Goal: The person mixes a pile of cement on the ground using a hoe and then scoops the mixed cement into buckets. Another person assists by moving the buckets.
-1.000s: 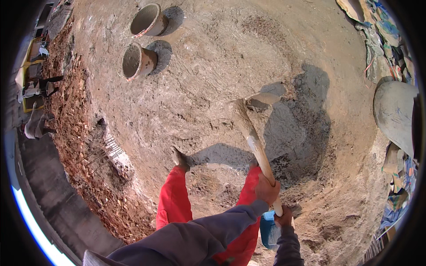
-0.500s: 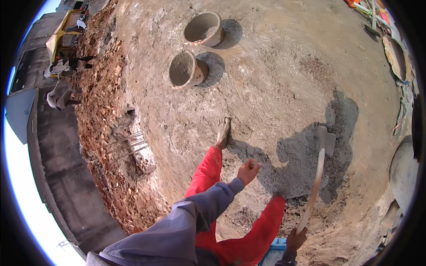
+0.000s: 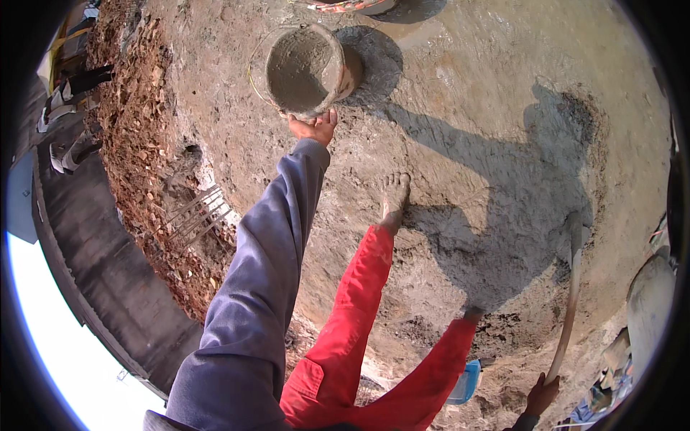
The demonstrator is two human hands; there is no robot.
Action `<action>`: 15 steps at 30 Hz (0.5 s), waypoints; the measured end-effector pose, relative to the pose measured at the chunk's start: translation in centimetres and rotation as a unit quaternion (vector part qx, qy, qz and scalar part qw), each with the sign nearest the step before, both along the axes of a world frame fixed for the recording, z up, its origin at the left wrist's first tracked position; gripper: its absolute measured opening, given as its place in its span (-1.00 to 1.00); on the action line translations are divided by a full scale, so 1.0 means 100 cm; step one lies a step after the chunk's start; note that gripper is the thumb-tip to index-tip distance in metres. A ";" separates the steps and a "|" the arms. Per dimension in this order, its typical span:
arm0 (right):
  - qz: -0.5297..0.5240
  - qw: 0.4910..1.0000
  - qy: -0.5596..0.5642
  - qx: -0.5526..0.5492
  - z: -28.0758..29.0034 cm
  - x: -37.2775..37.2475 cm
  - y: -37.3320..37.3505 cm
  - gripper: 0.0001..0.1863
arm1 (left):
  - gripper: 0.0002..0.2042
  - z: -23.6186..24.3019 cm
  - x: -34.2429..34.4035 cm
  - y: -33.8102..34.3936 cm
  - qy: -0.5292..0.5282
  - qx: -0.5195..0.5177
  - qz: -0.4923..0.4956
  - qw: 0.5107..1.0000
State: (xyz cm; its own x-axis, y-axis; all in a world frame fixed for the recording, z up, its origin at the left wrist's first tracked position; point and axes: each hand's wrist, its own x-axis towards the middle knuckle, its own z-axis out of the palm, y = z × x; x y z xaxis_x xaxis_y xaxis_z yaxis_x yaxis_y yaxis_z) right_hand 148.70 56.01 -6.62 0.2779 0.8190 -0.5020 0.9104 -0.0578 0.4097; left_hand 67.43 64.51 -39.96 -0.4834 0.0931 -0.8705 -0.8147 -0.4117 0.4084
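From my remote seat I see the mud-caked bucket (image 3: 351, 74) at the upper centre-left of the frame, directly above the left hand (image 3: 313, 128), whose partly spread fingers meet its lower rim, though I cannot tell whether they grip it. The right hand (image 3: 543, 394), well apart at the lower right, is wrapped round a long-handled tool (image 3: 573, 291) whose long axis runs upward, so the left is far nearer the bucket

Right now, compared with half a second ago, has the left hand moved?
Yes: the left hand has moved forward and left, up to the nearer standing bucket.
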 end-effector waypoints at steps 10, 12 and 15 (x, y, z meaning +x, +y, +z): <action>-0.028 0.997 0.036 -0.060 0.022 -0.077 0.085 -0.67 | -0.17 0.009 0.135 -0.135 -0.069 -0.106 -0.055 0.990; -0.016 0.997 0.046 -0.055 0.018 -0.067 0.085 -0.66 | -0.14 0.010 0.168 -0.172 -0.095 -0.114 -0.056 0.987; -0.043 0.996 0.043 -0.064 0.021 -0.064 0.088 -0.66 | -0.09 0.027 0.212 -0.185 -0.151 -0.152 0.015 0.977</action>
